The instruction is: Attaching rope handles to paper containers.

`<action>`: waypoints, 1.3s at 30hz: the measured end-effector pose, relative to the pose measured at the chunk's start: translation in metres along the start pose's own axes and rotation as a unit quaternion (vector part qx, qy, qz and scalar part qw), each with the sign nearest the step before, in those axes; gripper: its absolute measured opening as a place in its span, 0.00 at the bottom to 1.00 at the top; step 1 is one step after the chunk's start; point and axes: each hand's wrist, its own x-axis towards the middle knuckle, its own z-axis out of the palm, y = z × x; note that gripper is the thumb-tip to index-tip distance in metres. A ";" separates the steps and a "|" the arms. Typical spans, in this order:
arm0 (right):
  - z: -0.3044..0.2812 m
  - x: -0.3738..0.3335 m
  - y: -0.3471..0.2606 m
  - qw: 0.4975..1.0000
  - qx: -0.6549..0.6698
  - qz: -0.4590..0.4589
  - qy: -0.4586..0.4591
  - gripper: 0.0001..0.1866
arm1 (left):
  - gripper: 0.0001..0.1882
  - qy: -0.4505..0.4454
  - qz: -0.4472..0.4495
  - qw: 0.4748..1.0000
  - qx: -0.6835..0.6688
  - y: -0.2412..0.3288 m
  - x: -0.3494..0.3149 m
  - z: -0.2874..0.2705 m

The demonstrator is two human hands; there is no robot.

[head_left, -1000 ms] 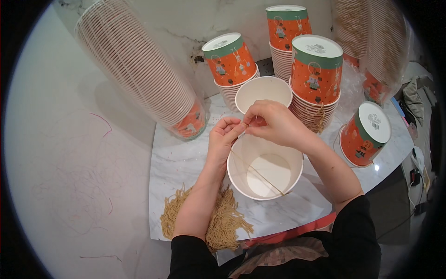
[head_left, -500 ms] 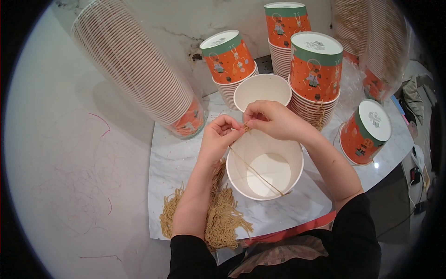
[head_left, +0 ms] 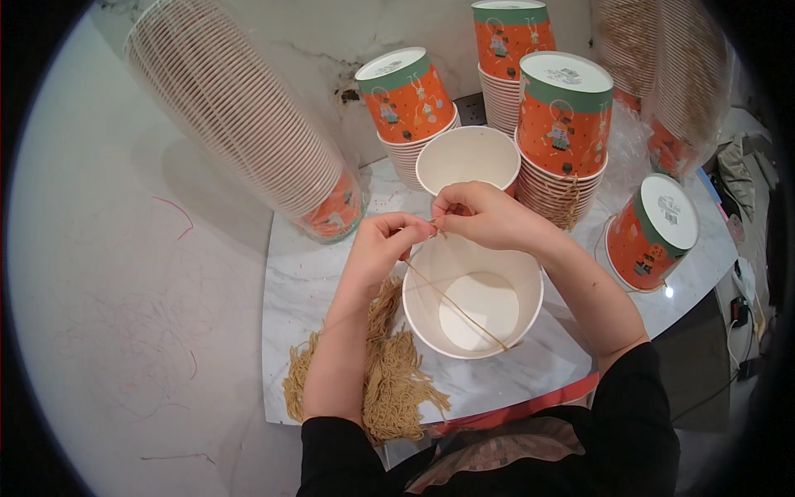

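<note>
A white paper bucket stands upright in front of me with its mouth facing up. One tan cord runs slantwise across that mouth, reaching the near right rim. At the far left rim, my left hand pinches the cord between thumb and fingers. Touching it fingertip to fingertip, my right hand pinches the cord too, its fingers curled in. The exact bit of cord between the fingertips is small and partly hidden. Beside and partly beneath my left forearm lies a bundle of loose tan cords.
Behind the bucket is another open white one. Upside-down orange and green bucket stacks line the wall, with a lower one at the right. A tall wrapped stack leans at the left. The marbled table has curved edges.
Both hands stay at the far left rim, pinching the cord. The left hand's fingers have drawn closer together, and its wrist has shifted slightly left. The view has moved a little.
</note>
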 end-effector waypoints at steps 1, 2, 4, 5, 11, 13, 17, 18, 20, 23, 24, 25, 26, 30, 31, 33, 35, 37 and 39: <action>0.000 -0.001 -0.001 1.000 0.000 0.000 -0.001 0.05 | 0.08 0.001 0.000 1.000 0.000 0.000 0.000 0.000; 0.000 -0.002 -0.004 1.000 -0.009 -0.006 0.003 0.05 | 0.07 0.006 0.000 1.000 0.001 -0.001 0.000 0.001; 0.001 -0.002 -0.006 1.000 -0.017 -0.011 0.007 0.05 | 0.06 0.013 0.000 1.000 0.002 -0.003 0.000 0.002; 0.002 -0.002 -0.006 0.999 -0.026 -0.015 0.012 0.05 | 0.06 0.023 -0.004 1.000 0.004 -0.003 0.000 0.002; 0.006 -0.004 -0.004 0.996 -0.063 -0.050 0.049 0.07 | 0.05 0.028 -0.022 0.999 -0.036 -0.007 0.002 0.001; 0.007 -0.004 -0.004 0.992 -0.083 -0.072 0.069 0.09 | 0.05 0.030 -0.020 0.998 -0.042 -0.007 0.002 0.003; 0.009 -0.002 -0.003 0.991 -0.089 -0.069 0.073 0.09 | 0.05 0.046 0.003 0.997 -0.065 -0.007 0.002 0.004; 0.009 -0.002 -0.003 0.991 -0.090 -0.070 0.074 0.09 | 0.05 0.044 -0.010 0.994 -0.096 -0.007 0.002 0.003; 0.008 -0.003 -0.006 0.992 -0.082 -0.059 0.070 0.09 | 0.06 0.037 -0.016 0.994 -0.104 -0.003 0.002 -0.002; 0.009 -0.003 -0.006 0.993 -0.075 -0.051 0.070 0.09 | 0.09 0.027 -0.026 0.997 -0.072 -0.003 0.003 -0.004; 0.009 -0.002 -0.005 0.993 -0.075 -0.053 0.072 0.09 | 0.10 0.022 -0.031 0.999 -0.033 -0.005 0.003 -0.004; 0.009 -0.003 -0.005 0.993 -0.075 -0.053 0.072 0.09 | 0.10 0.023 -0.031 0.999 -0.033 -0.006 0.004 -0.003; 0.009 -0.003 -0.005 0.992 -0.082 -0.057 0.078 0.09 | 0.10 0.019 -0.013 1.000 -0.020 -0.009 0.004 -0.001; 0.009 -0.003 -0.005 0.993 -0.074 -0.052 0.076 0.09 | 0.07 0.012 -0.014 0.998 -0.055 -0.008 0.003 0.000; 0.009 -0.003 -0.006 0.993 -0.074 -0.053 0.076 0.09 | 0.07 0.012 -0.013 0.998 -0.055 -0.009 0.003 -0.002; 0.010 -0.005 -0.008 0.991 -0.096 -0.066 0.071 0.10 | 0.07 0.018 -0.018 0.998 -0.060 -0.009 0.004 -0.006; 0.009 -0.007 -0.009 0.988 -0.117 -0.077 0.071 0.10 | 0.07 0.019 -0.017 0.998 -0.060 -0.008 0.004 -0.006; 0.009 -0.007 -0.008 0.984 -0.138 -0.089 0.070 0.10 | 0.07 0.019 -0.017 0.998 -0.060 -0.007 0.004 -0.006; 0.010 -0.005 -0.004 0.982 -0.147 -0.094 0.070 0.09 | 0.06 0.013 -0.016 0.998 -0.053 -0.008 0.005 -0.007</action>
